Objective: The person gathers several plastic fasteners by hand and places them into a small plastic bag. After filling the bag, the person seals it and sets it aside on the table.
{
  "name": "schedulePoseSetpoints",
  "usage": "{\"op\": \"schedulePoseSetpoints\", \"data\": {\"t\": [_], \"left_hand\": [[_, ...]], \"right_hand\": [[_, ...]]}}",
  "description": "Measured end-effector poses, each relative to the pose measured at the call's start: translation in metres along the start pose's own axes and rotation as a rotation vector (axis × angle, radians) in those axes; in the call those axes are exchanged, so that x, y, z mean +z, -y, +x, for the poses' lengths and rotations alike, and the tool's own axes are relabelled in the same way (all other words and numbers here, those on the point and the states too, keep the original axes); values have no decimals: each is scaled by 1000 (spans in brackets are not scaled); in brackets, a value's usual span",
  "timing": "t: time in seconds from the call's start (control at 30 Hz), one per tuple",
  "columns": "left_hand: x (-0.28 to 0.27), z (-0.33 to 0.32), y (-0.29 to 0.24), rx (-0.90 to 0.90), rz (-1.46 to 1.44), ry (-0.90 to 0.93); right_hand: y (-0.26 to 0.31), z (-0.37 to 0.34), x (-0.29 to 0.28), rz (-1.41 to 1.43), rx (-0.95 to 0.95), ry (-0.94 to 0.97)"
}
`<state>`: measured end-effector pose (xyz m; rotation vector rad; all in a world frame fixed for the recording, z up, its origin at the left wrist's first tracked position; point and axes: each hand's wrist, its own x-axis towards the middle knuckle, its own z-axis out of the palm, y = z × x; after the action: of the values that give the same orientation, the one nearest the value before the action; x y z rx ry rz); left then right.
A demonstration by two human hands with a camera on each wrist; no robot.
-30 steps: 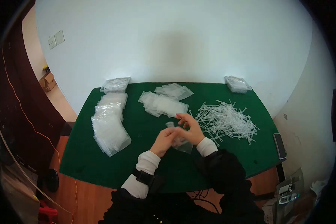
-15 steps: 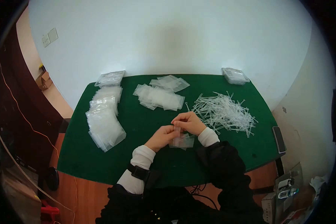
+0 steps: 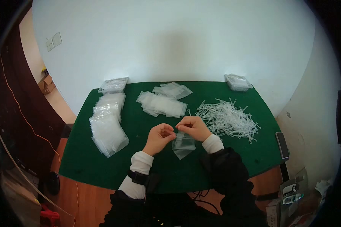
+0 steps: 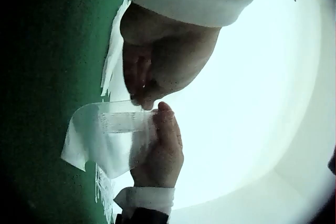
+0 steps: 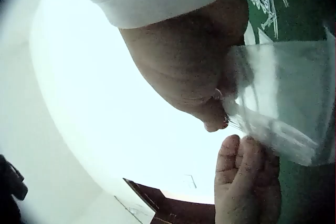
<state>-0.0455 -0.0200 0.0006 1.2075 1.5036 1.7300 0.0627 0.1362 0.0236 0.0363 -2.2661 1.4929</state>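
A clear plastic bag (image 3: 183, 146) hangs between the hands over the green table (image 3: 91, 166). Inside it, a narrow bundle of thin clear sticks (image 5: 281, 132) shows in the right wrist view. My right hand (image 3: 194, 128) pinches the bag's upper edge between thumb and fingers. My left hand (image 3: 160, 139) has its fingers curled, with thumb and fingertips pinching at the bag's left edge; in the left wrist view these fingertips (image 4: 144, 102) meet its top corner. The two hands' fingertips are close together. Part of the bag's mouth is hidden behind the fingers.
Loose clear plastic sticks (image 3: 231, 121) with looped ends lie piled at the right. Fanned flat bags (image 3: 110, 134) lie at the left, more bags (image 3: 163, 105) at the middle back. Packed bundles (image 3: 114, 85) stand at the back left and right corners. A phone (image 3: 282, 145) lies at the right edge.
The hands were overlapping over the bag and have moved slightly apart. The bag now hangs lower and more open to view. The right hand has come in to pinch its upper edge.
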Motion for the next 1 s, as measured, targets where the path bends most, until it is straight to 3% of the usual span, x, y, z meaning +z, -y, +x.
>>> {"op": "schedulePoseSetpoints", "data": {"t": [0.03, 0.17, 0.33, 0.47, 0.57, 0.8, 1.0], "left_hand": [[2, 0, 0, 3, 2, 1], [9, -1, -4, 119, -9, -155], [7, 1, -1, 173, -74, -223], [6, 0, -1, 192, -103, -265], [7, 0, -1, 216, -108, -293], [7, -1, -8, 308, -83, -380], [-1, 5, 12, 220, -71, -402]], "right_hand": [[3, -1, 1, -67, -103, -54], [20, -3, 3, -255, -133, -51], [15, -1, 9, -218, -204, -100], [-1, 3, 8, -18, -234, -289], [-9, 1, 0, 194, -3, -422], [-16, 1, 2, 262, 52, -438], [-26, -1, 6, 264, 115, -316]]}}
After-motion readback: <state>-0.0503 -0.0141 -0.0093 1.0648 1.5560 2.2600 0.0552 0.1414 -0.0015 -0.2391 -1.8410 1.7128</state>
